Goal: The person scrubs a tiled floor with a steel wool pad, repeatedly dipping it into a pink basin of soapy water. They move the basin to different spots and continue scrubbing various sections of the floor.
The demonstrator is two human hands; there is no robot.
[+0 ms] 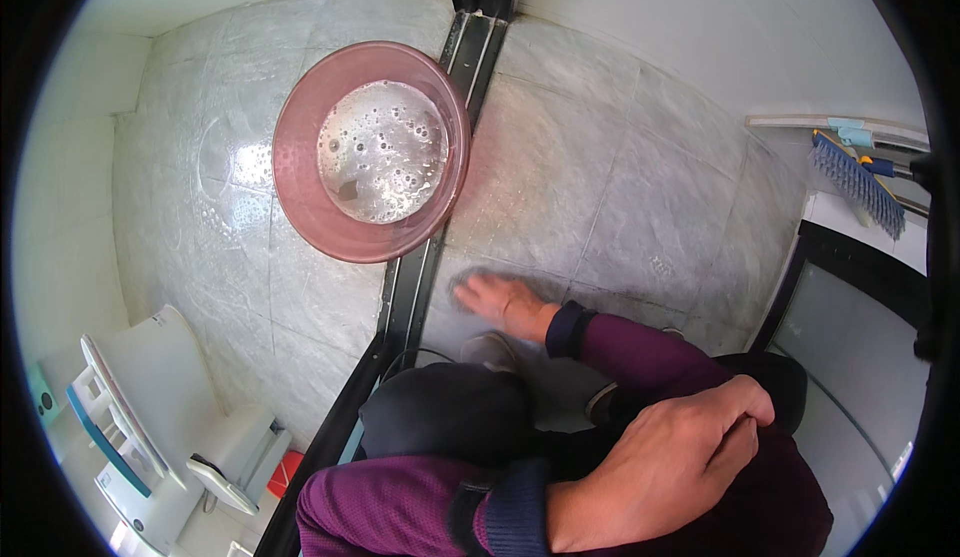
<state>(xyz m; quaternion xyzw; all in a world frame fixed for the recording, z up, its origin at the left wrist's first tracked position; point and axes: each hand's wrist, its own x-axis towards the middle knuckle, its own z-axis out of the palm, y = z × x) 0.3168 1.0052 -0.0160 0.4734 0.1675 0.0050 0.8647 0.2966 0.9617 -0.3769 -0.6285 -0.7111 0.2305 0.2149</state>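
Observation:
My left hand [664,463] is bent across my body, close to my right purple sleeve [645,354]. Its fingers curl under, and whether they grip the sleeve is hidden. Low over the grey tiled floor, my right hand [499,303] is blurred, palm down. A dark blurred patch borders its fingertips; it may be shadow or a small thing under them. Beyond it, a reddish plastic basin [300,182] stands by the black sliding-door track [409,287], its right rim over the track. Bubbly water [382,152] fills its bottom, with a small dark patch in it.
Wet, shiny floor [240,174] lies left of the basin. A white toilet [150,354] and a red container [283,474] are at lower left. At right, a blue-bristled brush [859,182] leans near a black-framed panel [847,309]. My shoe [489,348] is just below my right hand.

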